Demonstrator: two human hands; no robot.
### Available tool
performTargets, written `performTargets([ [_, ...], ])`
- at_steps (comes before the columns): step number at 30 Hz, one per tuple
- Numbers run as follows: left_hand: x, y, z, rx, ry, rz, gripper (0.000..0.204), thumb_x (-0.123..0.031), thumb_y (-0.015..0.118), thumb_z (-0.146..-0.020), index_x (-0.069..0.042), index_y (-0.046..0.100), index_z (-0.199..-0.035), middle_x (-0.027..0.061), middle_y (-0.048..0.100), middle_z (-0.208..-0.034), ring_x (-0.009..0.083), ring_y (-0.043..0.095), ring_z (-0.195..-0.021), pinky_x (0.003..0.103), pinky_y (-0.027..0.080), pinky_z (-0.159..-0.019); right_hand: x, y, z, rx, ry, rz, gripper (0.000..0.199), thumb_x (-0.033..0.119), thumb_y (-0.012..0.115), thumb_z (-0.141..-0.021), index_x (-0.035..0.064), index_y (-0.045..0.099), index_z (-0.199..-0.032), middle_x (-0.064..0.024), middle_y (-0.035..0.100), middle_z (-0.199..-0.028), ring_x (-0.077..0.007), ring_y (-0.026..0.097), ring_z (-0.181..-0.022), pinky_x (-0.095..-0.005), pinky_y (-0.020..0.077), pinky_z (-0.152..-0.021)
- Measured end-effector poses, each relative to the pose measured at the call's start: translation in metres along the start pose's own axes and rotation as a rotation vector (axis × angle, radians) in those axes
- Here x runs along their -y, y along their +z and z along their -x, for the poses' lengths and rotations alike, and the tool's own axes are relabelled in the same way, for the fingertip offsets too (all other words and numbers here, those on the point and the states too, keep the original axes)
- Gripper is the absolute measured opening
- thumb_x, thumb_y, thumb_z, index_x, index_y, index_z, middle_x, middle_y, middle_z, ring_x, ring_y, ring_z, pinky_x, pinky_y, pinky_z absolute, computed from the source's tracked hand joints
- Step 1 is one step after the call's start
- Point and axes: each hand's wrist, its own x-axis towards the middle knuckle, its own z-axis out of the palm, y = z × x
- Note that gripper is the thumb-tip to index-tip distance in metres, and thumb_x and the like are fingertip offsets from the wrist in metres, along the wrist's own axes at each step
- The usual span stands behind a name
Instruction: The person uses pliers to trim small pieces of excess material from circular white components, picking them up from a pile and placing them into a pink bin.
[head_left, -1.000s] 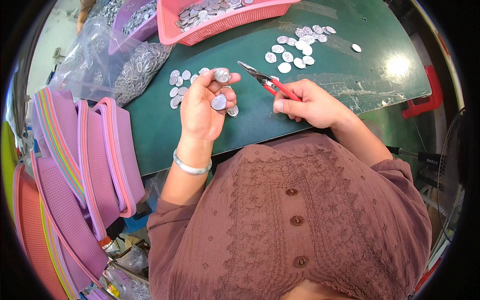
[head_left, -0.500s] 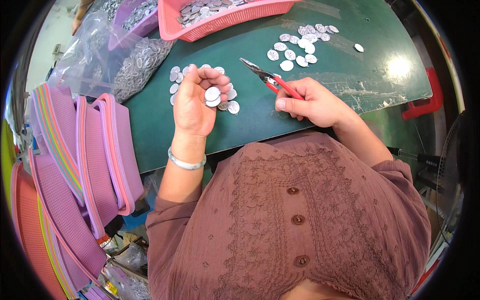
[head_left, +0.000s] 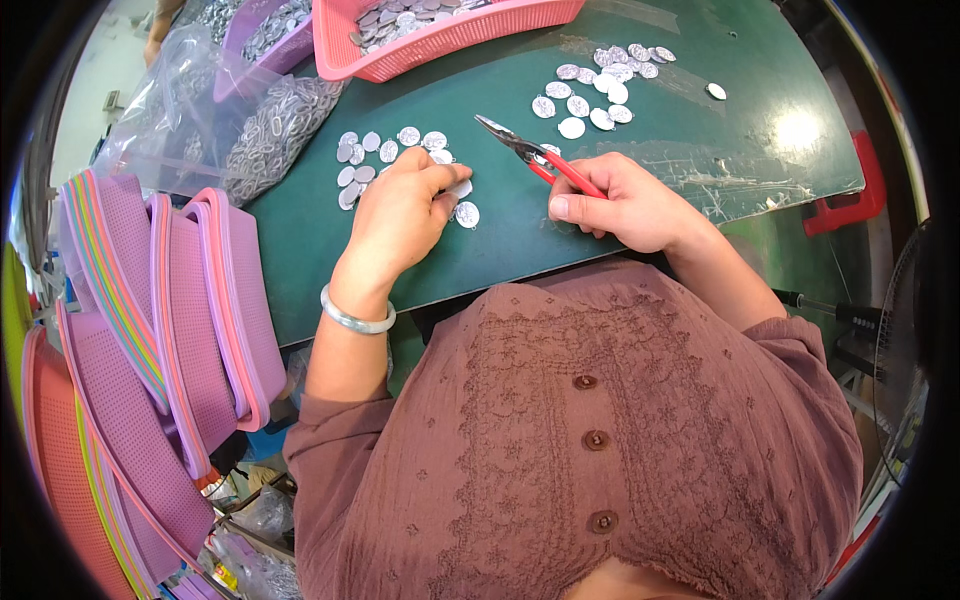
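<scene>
Silver discs point(head_left: 402, 22) in pink basket point(head_left: 455, 47)

The table point(head_left: 510, 258) at twelve o'clock is deep green, its discs point(head_left: 571, 128) toward one silvery, the basket point(head_left: 450, 50) above coral pink, the pliers point(head_left: 575, 178) red-handled, the stacked bin point(head_left: 125, 255) at nine mauve with rainbow stripes, and the blouse point(head_left: 540, 430) at five brown with tonal embroidery.

Red-handled long-nose pliers point(head_left: 528, 150) are held in the right hand point(head_left: 632, 205), nose slanted up-left from the grip. Silver oval pendants point(head_left: 467, 214) are spread around the left fingertips point(head_left: 464, 172); others are clustered beyond the pliers' grip.
</scene>
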Motion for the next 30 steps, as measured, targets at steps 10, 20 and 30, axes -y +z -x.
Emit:
performTargets([
  [10, -0.001, 0.005, -0.001, -0.064, -0.216, 0.630, 0.001, -0.002, 0.053, -0.079, -0.002, 0.052, -0.080, 0.0000, 0.054, -0.059, 0.0029, 0.044, -0.052, 0.019, 0.035, -0.048, 0.001, 0.001, 0.002, -0.028, -0.015, 0.009, 0.028, 0.028, 0.060, -0.082, 0.0022, 0.055, -0.072, 0.0035, 0.045, -0.057, -0.0067, 0.038, -0.053, -0.0245, 0.0329, -0.048],
  [20, -0.011, 0.014, -0.005, -0.366, -0.211, 0.850, 0.011, -0.005, 0.059, -0.080, 0.001, 0.055, -0.088, 0.0012, 0.059, -0.066, 0.0032, 0.048, -0.053, 0.016, 0.036, -0.047, 0.003, 0.001, 0.002, -0.021, -0.019, 0.030, 0.028, 0.028, 0.060, -0.082, 0.0019, 0.056, -0.073, 0.0026, 0.045, -0.057, -0.0072, 0.039, -0.054, -0.0253, 0.0333, -0.049],
  [30, -0.008, 0.008, -0.004, -0.220, -0.327, 1.172, 0.020, -0.007, 0.062, -0.080, 0.001, 0.058, -0.098, 0.0040, 0.062, -0.072, 0.0031, 0.050, -0.053, 0.015, 0.036, -0.045, 0.000, 0.000, 0.000, -0.005, -0.089, 0.108, 0.028, 0.028, 0.061, -0.080, 0.0009, 0.056, -0.075, -0.0003, 0.046, -0.058, -0.0094, 0.040, -0.057, -0.0273, 0.0356, -0.052],
])
